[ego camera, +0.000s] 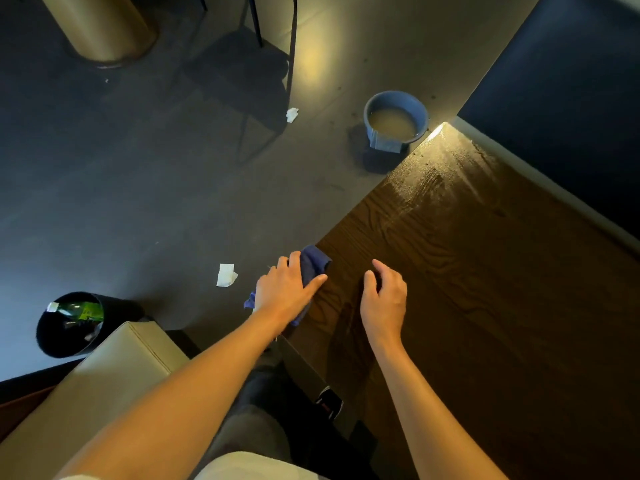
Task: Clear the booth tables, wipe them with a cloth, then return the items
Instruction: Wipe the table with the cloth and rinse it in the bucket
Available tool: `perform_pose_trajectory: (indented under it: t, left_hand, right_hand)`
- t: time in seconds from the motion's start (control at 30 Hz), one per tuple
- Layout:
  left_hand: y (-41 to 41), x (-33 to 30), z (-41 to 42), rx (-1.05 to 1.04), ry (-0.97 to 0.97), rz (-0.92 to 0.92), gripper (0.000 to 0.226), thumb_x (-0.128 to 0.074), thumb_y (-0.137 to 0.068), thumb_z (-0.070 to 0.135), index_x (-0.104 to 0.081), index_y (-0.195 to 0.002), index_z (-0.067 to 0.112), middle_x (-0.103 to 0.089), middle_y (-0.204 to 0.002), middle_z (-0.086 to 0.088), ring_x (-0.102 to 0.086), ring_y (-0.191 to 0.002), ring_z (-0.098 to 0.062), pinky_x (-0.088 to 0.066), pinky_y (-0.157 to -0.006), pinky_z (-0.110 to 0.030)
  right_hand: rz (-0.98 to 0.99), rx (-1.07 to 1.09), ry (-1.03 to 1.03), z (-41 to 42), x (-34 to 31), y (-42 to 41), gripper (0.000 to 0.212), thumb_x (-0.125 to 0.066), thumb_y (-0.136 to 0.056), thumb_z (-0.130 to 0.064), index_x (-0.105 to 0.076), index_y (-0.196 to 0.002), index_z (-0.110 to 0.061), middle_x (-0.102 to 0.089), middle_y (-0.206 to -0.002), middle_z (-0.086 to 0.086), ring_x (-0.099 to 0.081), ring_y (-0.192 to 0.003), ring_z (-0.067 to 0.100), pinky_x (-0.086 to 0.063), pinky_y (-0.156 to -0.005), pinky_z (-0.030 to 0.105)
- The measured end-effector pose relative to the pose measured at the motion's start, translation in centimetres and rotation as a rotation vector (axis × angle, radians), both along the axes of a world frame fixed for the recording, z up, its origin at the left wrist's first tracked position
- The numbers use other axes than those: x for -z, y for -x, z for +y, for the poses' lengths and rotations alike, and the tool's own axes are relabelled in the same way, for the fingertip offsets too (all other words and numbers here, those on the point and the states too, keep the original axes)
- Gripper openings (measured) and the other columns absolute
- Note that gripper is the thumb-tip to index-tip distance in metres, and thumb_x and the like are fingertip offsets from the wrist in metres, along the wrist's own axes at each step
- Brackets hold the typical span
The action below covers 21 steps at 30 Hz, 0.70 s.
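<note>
I see my left hand (289,292) pressing flat, fingers straight, on the blue cloth (313,266) at the near edge of the wooden table (485,271). My right hand (384,296) rests beside it on the tabletop, fingers loosely curled, holding nothing. A blue basin (396,119) of cloudy water stands on the floor by the table's far corner.

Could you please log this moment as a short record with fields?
left hand: flat on the blue cloth, at the table edge
right hand: loosely curled on the table, holding nothing
table surface: wet streaks, no items visible
bucket: on floor, murky water
bin: green bottle inside
floor: paper scraps
</note>
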<state>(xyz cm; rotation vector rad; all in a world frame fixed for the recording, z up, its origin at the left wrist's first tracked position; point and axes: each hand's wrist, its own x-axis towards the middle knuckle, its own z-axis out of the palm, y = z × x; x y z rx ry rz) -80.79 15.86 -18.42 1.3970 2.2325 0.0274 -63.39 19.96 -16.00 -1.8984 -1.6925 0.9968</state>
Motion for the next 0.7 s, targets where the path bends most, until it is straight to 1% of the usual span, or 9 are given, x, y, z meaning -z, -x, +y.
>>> perform_pose_trajectory:
  t: [0.07, 0.13, 0.23, 0.3, 0.37, 0.43, 0.53, 0.6, 0.7]
  left_hand:
    - [0.3, -0.1, 1.0, 0.009, 0.011, -0.044, 0.074, -0.034, -0.092, 0.076, -0.038, -0.137, 0.017, -0.058, -0.132, -0.009, -0.064, -0.112, -0.029, -0.054, -0.084, -0.043]
    - [0.4, -0.3, 2.3, 0.05, 0.018, -0.047, 0.07, -0.032, -0.094, 0.074, -0.039, -0.132, 0.016, -0.059, -0.128, -0.008, -0.066, -0.108, -0.028, -0.053, -0.081, -0.042]
    - [0.1, -0.4, 4.7, 0.075, -0.001, -0.112, 0.059, -0.026, -0.101, 0.063, -0.041, -0.133, 0.015, -0.059, -0.129, -0.009, -0.066, -0.108, -0.027, -0.053, -0.085, -0.041]
    - [0.1, -0.3, 6.8, 0.102, 0.005, -0.192, 0.048, -0.029, -0.106, 0.049, -0.039, -0.138, 0.015, -0.056, -0.135, -0.009, -0.064, -0.113, -0.027, -0.051, -0.089, -0.04]
    - [0.3, 0.0, 8.5, 0.133, 0.034, -0.29, 0.046, -0.036, -0.107, 0.04, -0.036, -0.145, 0.014, -0.052, -0.142, -0.011, -0.061, -0.119, -0.031, -0.049, -0.095, -0.044]
    - [1.0, 0.6, 10.3, 0.161, 0.059, -0.423, 0.051, -0.041, -0.106, 0.038, -0.032, -0.151, 0.017, -0.048, -0.149, -0.011, -0.057, -0.126, -0.032, -0.048, -0.1, -0.045]
    - [1.8, 0.8, 12.0, 0.199, 0.078, -0.578, 0.058, -0.045, -0.106, 0.037, -0.023, -0.158, 0.021, -0.04, -0.157, -0.007, -0.049, -0.136, -0.028, -0.042, -0.108, -0.042]
    - [2.0, 0.9, 13.0, 0.213, 0.087, -0.632, 0.06, -0.046, -0.106, 0.035, -0.021, -0.159, 0.022, -0.039, -0.157, -0.006, -0.048, -0.137, -0.026, -0.042, -0.108, -0.04]
    - [1.5, 1.0, 15.3, 0.225, 0.099, -0.666, 0.059, -0.046, -0.106, 0.036, -0.022, -0.158, 0.023, -0.042, -0.155, -0.006, -0.052, -0.132, -0.026, -0.045, -0.103, -0.039]
  right_hand:
    - [-0.022, 0.008, 0.003, 1.2, 0.2, 0.5, 0.038, -0.044, -0.105, -0.031, -0.053, -0.141, -0.02, -0.05, -0.145, 0.0, -0.035, -0.141, 0.016, -0.028, -0.107, 0.024]
    - [-0.029, 0.048, 0.024, 2.4, 0.2, 1.3, 0.04, -0.041, -0.106, -0.032, -0.051, -0.143, -0.02, -0.041, -0.154, 0.001, -0.022, -0.15, 0.018, -0.02, -0.114, 0.027]
    - [-0.033, 0.129, 0.03, 4.1, 0.3, 2.6, 0.041, -0.041, -0.106, -0.032, -0.05, -0.144, -0.02, -0.031, -0.161, 0.003, -0.012, -0.153, 0.02, -0.019, -0.121, 0.039]
    - [-0.024, 0.188, 0.034, 5.2, 0.3, 3.5, 0.042, -0.04, -0.106, -0.032, -0.049, -0.145, -0.019, -0.026, -0.163, 0.005, -0.008, -0.154, 0.021, -0.019, -0.123, 0.041]
    - [-0.026, 0.263, 0.049, 6.2, 0.3, 4.2, 0.042, -0.039, -0.107, -0.031, -0.048, -0.146, -0.018, -0.024, -0.164, 0.006, -0.006, -0.154, 0.021, -0.015, -0.124, 0.041]
    - [-0.049, 0.342, 0.062, 7.7, 0.6, 5.0, 0.043, -0.037, -0.107, -0.029, -0.047, -0.147, -0.017, -0.023, -0.164, 0.007, -0.006, -0.154, 0.022, -0.012, -0.123, 0.039]
    - [-0.093, 0.395, 0.074, 9.6, 1.1, 5.7, 0.044, -0.032, -0.108, -0.027, -0.045, -0.148, -0.016, -0.024, -0.164, 0.008, -0.006, -0.154, 0.022, -0.004, -0.12, 0.028]
    - [-0.045, 0.454, 0.077, 10.7, 1.0, 6.2, 0.044, -0.03, -0.109, -0.028, -0.044, -0.149, -0.017, -0.024, -0.164, 0.006, -0.006, -0.154, 0.021, -0.004, -0.119, 0.026]
    - [0.057, 0.526, 0.069, 12.0, 0.1, 6.5, 0.044, -0.029, -0.11, -0.029, -0.044, -0.149, -0.019, -0.026, -0.163, 0.001, -0.008, -0.154, 0.016, -0.009, -0.121, 0.031]
